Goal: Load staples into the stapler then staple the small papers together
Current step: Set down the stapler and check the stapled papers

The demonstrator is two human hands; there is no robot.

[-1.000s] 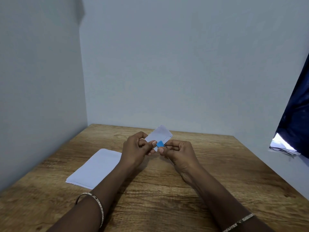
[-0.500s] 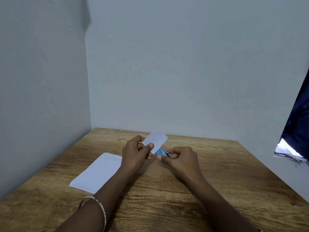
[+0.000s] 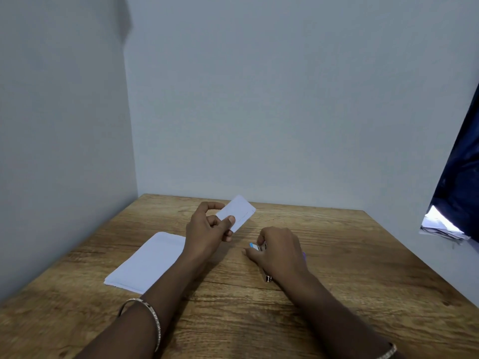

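Note:
My left hand (image 3: 207, 229) pinches a small stack of white papers (image 3: 239, 212) between thumb and fingers, holding it just above the wooden table (image 3: 350, 255). My right hand (image 3: 277, 251) is lower and to the right, resting on the table and closed over a small stapler (image 3: 256, 246). Only the stapler's blue tip and metal front show at my fingertips, and its metal rear end pokes out under my wrist. The papers and the stapler are apart.
A larger stack of white sheets (image 3: 147, 260) lies flat on the table to the left, partly under my left forearm. Grey walls close in the table at the back and left. A dark blue cloth (image 3: 458, 182) and some papers hang past the right edge.
The stapler has come off the papers. My right hand has carried it down and right onto the table, while my left hand keeps the small papers raised.

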